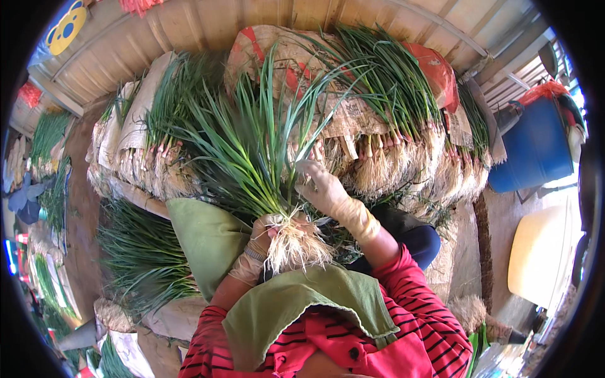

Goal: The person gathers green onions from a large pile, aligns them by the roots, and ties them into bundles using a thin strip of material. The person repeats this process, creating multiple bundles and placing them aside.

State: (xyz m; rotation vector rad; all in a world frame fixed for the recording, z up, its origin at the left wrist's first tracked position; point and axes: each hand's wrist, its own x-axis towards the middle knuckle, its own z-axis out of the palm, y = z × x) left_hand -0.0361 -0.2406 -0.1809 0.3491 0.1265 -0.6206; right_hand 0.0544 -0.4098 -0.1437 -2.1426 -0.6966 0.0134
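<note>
A bunch of green-leaved allium plants (255,175) with long pale roots stands before me, leaves fanned away from my body. Around the base of its stalks my left hand (262,236), in a thin pale glove, is closed, and the roots (298,245) hang towards my lap. My right hand (319,186), gloved likewise, is raised at the right side of the leaves with its fingers bent; whether thumb and fingers pinch a leaf cannot be told. A green cloth (203,236) covers my lap on the left.
Rooted bunches (392,104) lie piled ahead, partly under a woven sack (302,61). More plants (142,255) lie at my left. To the right stand a blue barrel (534,141) and a pale yellow tub (539,255). Corrugated metal sheeting (208,23) rises behind the pile.
</note>
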